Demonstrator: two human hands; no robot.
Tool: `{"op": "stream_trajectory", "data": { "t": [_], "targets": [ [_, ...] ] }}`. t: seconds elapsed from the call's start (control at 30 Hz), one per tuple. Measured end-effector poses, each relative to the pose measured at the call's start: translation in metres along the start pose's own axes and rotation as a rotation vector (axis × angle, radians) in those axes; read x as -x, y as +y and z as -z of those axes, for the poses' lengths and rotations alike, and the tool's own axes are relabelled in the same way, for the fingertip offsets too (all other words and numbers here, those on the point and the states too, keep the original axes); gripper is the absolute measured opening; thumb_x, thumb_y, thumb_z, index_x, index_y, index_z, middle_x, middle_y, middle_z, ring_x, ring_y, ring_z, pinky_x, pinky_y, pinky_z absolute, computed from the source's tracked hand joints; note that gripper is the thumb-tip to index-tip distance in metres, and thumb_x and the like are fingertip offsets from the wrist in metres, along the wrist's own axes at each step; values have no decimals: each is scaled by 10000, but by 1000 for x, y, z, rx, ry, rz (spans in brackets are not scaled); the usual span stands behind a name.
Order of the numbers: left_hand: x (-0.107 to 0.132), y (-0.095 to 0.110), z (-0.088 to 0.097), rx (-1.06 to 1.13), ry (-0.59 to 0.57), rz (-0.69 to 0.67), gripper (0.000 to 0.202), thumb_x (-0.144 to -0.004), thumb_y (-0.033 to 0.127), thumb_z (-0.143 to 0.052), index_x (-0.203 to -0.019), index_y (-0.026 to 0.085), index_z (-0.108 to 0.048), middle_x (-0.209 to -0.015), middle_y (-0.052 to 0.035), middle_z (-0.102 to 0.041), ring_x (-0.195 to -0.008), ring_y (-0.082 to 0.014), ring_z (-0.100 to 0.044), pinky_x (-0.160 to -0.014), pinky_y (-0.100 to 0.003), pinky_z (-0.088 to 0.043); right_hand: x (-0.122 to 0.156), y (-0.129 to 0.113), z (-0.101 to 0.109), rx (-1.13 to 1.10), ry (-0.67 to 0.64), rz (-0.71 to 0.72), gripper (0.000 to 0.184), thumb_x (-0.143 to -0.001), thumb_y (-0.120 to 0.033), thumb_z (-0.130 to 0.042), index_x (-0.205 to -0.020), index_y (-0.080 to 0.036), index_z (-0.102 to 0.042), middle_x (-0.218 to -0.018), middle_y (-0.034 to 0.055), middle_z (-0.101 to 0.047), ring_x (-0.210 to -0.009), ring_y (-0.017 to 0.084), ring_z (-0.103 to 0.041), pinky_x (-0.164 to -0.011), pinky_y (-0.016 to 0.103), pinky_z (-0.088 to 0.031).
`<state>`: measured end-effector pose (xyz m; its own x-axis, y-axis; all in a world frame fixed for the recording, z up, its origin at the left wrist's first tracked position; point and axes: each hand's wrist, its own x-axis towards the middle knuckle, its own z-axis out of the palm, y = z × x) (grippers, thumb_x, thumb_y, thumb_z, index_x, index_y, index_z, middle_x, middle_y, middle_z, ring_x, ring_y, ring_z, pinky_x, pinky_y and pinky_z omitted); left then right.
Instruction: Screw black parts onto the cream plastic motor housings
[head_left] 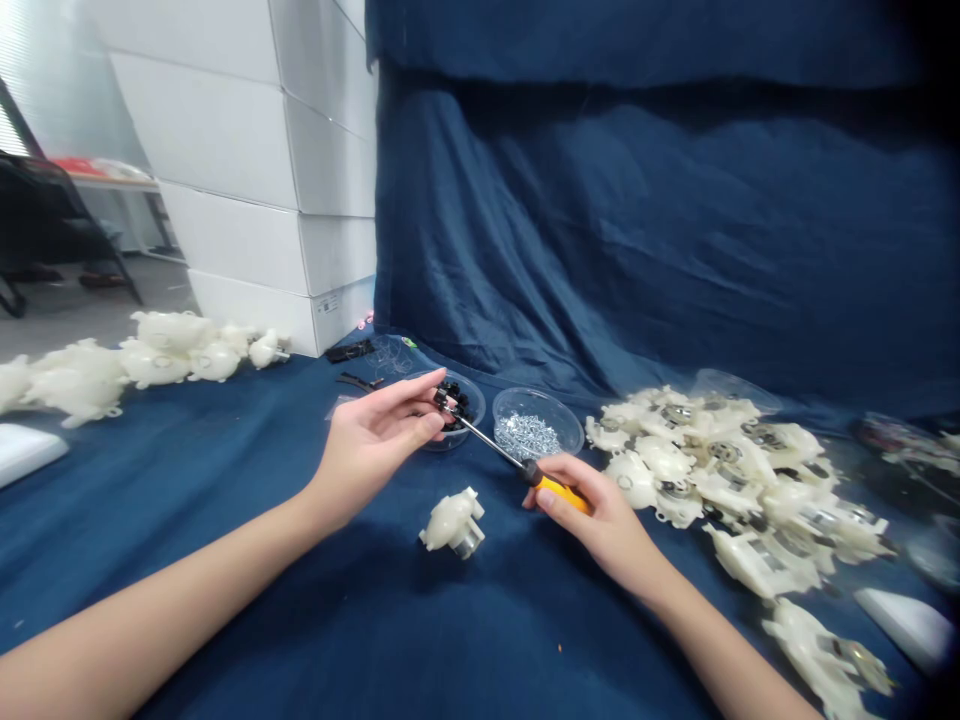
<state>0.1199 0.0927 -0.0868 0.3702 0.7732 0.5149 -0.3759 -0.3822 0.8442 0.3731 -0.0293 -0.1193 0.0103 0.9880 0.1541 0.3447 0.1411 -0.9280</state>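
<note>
My right hand (574, 500) grips the yellow and black handle of a screwdriver (495, 446), its metal shaft slanting up to the left. At the tip, my left hand (382, 430) pinches a small black part (442, 398) between thumb and fingers. The screwdriver's tip meets this part; whether a screw sits there is too small to tell. Behind the left fingers stands a clear bowl (480, 395) of black parts. Beside it is another clear bowl (576, 425) holding silver screws (525, 437). A cream plastic housing with a metal cylinder (452, 522) lies below the hands.
A heap of cream housings (705, 460) spreads across the right side. More cream housings (165, 350) line the left, near stacked white boxes (217, 140). Dark blue cloth (300, 610) covers the table, and a blue curtain (637, 220) hangs behind. White objects lie at both edges.
</note>
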Motion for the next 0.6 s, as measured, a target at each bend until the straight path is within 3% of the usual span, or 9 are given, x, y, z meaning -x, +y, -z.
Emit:
{"op": "stream_trajectory", "data": {
  "t": [0.23,0.43,0.53,0.6],
  "targets": [
    [1,1,-2,-8,5,38,361,-844,181,-785,-1199,221,-736,-1027,-49,-756,-966,-178,-745,-817,-239,-638,0,-3,0,-43,-16,11,312,-956,-490,-635,-1108,-225,-575,-930,33,-703,-877,184,-605,-845,337,-442],
    [5,-1,-8,51,-13,235,266,-792,235,-839,-1020,175,-717,-856,-21,-736,-809,-195,-770,-668,-232,-624,6,-11,-10,-148,-35,38,214,-1024,-453,-528,-1084,-248,-517,-931,-9,-574,-804,127,-524,-755,273,-425],
    [11,-3,-15,49,-55,354,249,-771,247,-856,-954,169,-706,-824,-23,-750,-721,-140,-735,-585,-174,-577,9,-22,-20,-132,19,-15,222,-958,-423,-649,-1016,-228,-560,-830,-32,-510,-696,100,-474,-660,246,-398],
    [16,-2,-21,45,-95,416,265,-758,250,-868,-957,167,-715,-852,-36,-773,-723,-113,-722,-613,-148,-572,9,-29,-28,-161,58,-40,268,-867,-400,-760,-956,-205,-600,-716,-55,-480,-591,79,-435,-575,235,-360]
  ]
}}
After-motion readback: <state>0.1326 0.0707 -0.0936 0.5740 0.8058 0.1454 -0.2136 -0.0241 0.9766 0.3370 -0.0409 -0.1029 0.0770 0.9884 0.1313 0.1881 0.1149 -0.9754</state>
